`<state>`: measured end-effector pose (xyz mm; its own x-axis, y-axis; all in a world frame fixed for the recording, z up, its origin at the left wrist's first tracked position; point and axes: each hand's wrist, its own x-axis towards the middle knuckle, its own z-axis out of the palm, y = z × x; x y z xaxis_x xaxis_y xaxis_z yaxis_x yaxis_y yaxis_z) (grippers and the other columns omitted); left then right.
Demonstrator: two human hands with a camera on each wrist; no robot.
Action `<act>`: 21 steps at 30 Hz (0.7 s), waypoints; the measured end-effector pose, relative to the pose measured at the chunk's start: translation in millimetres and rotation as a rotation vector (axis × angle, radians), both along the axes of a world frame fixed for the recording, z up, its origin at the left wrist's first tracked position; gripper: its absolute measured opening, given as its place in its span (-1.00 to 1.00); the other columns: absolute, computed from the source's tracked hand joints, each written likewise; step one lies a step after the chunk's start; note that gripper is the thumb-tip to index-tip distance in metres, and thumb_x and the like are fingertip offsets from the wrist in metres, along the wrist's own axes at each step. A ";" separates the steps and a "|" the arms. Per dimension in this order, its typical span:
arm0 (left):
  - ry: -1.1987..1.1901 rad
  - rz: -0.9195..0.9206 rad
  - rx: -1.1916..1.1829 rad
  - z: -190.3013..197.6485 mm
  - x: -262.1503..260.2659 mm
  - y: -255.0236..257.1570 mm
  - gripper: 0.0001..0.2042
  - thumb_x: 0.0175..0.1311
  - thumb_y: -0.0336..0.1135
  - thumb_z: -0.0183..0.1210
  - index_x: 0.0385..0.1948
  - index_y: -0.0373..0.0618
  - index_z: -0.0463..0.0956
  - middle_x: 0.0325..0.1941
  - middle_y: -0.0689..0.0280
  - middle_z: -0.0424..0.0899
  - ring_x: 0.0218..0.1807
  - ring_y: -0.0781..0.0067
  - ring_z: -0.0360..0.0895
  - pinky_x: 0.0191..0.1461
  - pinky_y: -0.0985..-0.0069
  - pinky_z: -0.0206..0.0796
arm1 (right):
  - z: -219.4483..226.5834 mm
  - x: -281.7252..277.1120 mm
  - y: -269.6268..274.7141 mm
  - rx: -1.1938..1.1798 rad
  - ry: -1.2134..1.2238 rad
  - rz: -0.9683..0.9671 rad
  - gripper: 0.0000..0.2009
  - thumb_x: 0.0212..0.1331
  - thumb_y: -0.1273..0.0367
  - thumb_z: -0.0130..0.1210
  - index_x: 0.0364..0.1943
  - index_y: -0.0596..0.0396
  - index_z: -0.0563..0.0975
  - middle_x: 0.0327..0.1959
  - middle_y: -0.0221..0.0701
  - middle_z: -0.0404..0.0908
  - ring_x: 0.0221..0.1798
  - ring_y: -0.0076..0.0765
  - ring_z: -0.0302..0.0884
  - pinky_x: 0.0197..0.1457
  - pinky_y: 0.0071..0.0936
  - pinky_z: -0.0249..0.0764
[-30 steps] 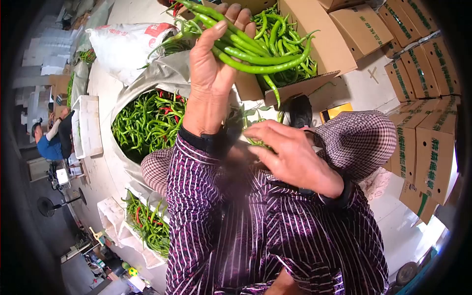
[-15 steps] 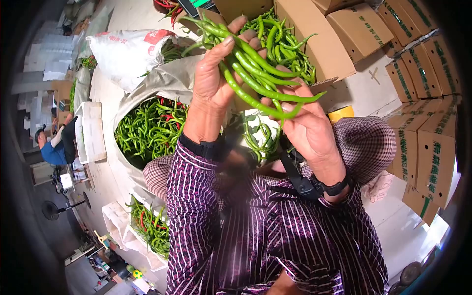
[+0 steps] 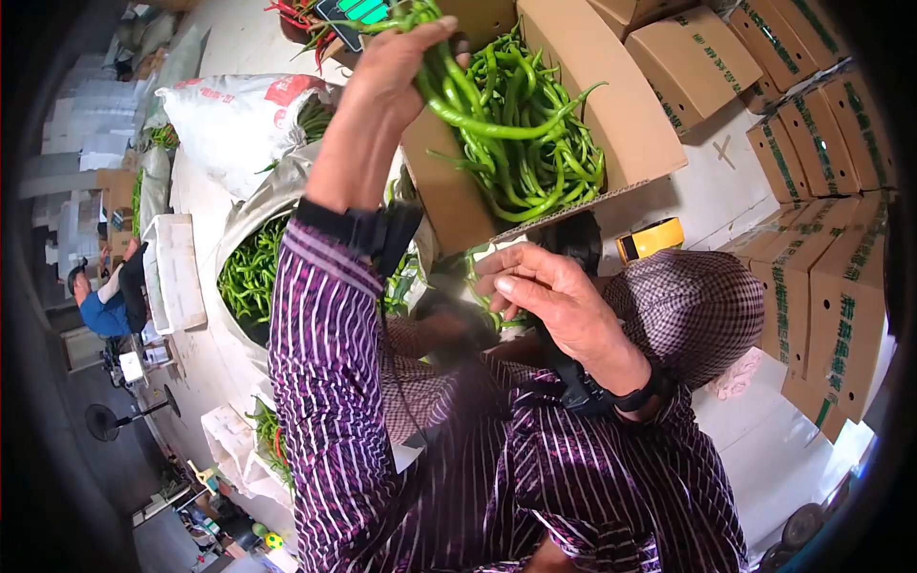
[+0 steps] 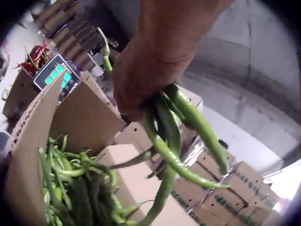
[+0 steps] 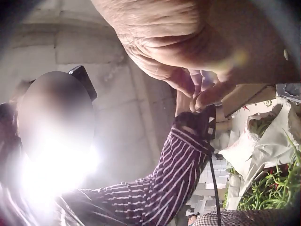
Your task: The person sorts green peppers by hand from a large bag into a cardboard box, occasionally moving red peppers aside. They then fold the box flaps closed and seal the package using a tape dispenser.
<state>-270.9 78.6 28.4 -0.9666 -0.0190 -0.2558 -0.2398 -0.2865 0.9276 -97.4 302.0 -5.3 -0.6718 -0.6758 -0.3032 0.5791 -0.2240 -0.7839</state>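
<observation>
Head view, left hand (image 3: 396,72): raised at the box's left edge, fingers and thumb curled round a bunch
Held bunch (image 3: 482,128): several long green chillies, tips hanging over the open box
Open box (image 3: 616,105): brown cardboard, upright, box chillies (image 3: 535,177) heaped inside, all green where visible
Right hand (image 3: 559,301): in front of the chest, below the box and apart from it, fingers loosely bent, no chilli visible in it
Digital display (image 3: 361,10): lit green, beyond the left hand, red chillies (image 3: 294,13) beside it
Open sack (image 3: 250,277): left of the left forearm, green chillies in it
White sack (image 3: 229,129): beyond the open sack, red print
Cartons (image 3: 841,277): stacked at right, green lettering
Yellow object (image 3: 653,239): on the floor, near the box
Left wrist view, left hand: knuckles up, grips the bunch, fingertips hidden; chillies dangle at different angles, one overlaps the box chillies, cannot tell if touching
Right wrist view, right hand: fingers bent, thumb close to fingertips, cannot tell if they touch; left sleeve (image 5: 174,174), striped, shows behind it
</observation>
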 end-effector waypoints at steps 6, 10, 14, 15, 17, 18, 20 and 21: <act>-0.050 0.087 -1.171 -105.0 -49.8 -13.9 -0.35 0.09 -0.10 0.32 0.09 -0.47 0.35 0.07 -0.11 0.54 0.10 -0.01 0.52 0.19 0.22 0.35 | -6.1 -4.4 3.9 -0.005 -0.045 -0.045 -0.78 0.30 0.44 -0.01 -0.02 0.22 0.49 -0.20 -0.41 0.60 -0.24 -0.60 0.48 -0.10 -0.61 0.43; -0.105 -0.272 -1.610 -104.6 -29.3 42.2 -0.29 0.20 0.09 0.16 0.29 -0.13 0.15 0.20 -0.02 0.40 0.27 -0.13 0.30 0.26 0.08 0.25 | -8.5 -2.5 1.3 0.018 -0.055 -0.042 -0.74 0.29 0.37 -0.01 -0.03 0.23 0.48 -0.21 -0.42 0.57 -0.23 -0.61 0.45 -0.10 -0.62 0.40; 0.112 -0.268 -1.740 -99.2 -18.7 68.3 -0.39 0.13 0.09 0.22 0.24 0.21 0.31 0.26 0.01 0.31 0.22 -0.21 0.31 0.20 0.04 0.32 | -10.7 -2.1 -2.3 0.034 -0.036 -0.027 -0.84 0.32 0.44 -0.02 -0.11 0.20 0.51 -0.26 -0.49 0.56 -0.27 -0.64 0.45 -0.16 -0.65 0.40; 0.032 -0.287 -1.702 -96.1 -27.5 67.4 -0.42 0.12 0.08 0.23 0.21 0.17 0.35 0.24 0.03 0.33 0.21 -0.20 0.32 0.18 0.05 0.34 | -10.0 -0.9 -3.4 0.023 -0.061 -0.045 -0.85 0.32 0.45 -0.02 -0.12 0.19 0.50 -0.29 -0.51 0.56 -0.29 -0.65 0.44 -0.17 -0.66 0.39; -0.043 -0.208 -1.654 -102.3 -42.2 74.1 -0.49 0.11 0.07 0.25 0.09 0.11 0.45 0.20 0.07 0.36 0.17 -0.18 0.35 0.13 0.06 0.38 | -16.3 -0.9 -3.2 -0.005 -0.075 -0.059 -0.85 0.31 0.45 -0.02 -0.12 0.19 0.50 -0.30 -0.51 0.56 -0.29 -0.66 0.44 -0.16 -0.66 0.39; 0.009 -0.122 -1.640 -109.1 -40.9 83.6 -0.47 0.13 0.08 0.23 0.10 0.05 0.44 0.21 0.09 0.36 0.17 -0.17 0.35 0.17 0.06 0.34 | -18.3 -0.3 -3.8 -0.032 -0.093 -0.073 -0.85 0.31 0.46 -0.02 -0.11 0.18 0.49 -0.31 -0.51 0.56 -0.30 -0.66 0.44 -0.16 -0.66 0.39; 0.152 -0.172 -1.763 -105.8 -17.1 109.8 -0.44 0.16 0.09 0.18 0.12 -0.04 0.41 0.24 0.10 0.34 0.21 -0.15 0.32 0.21 0.04 0.29 | -17.1 -0.1 -3.7 -0.051 -0.120 -0.088 -0.85 0.30 0.47 -0.03 -0.12 0.17 0.49 -0.31 -0.49 0.57 -0.30 -0.67 0.43 -0.18 -0.66 0.37; 0.132 -0.324 -1.626 -99.8 -15.3 108.5 -0.41 0.16 0.09 0.18 0.15 -0.07 0.38 0.31 0.05 0.26 0.31 -0.20 0.18 0.24 -0.12 0.18 | -15.6 -1.1 -3.0 -0.004 -0.098 -0.085 -0.82 0.30 0.44 -0.01 -0.08 0.19 0.49 -0.25 -0.49 0.56 -0.27 -0.67 0.43 -0.16 -0.67 0.38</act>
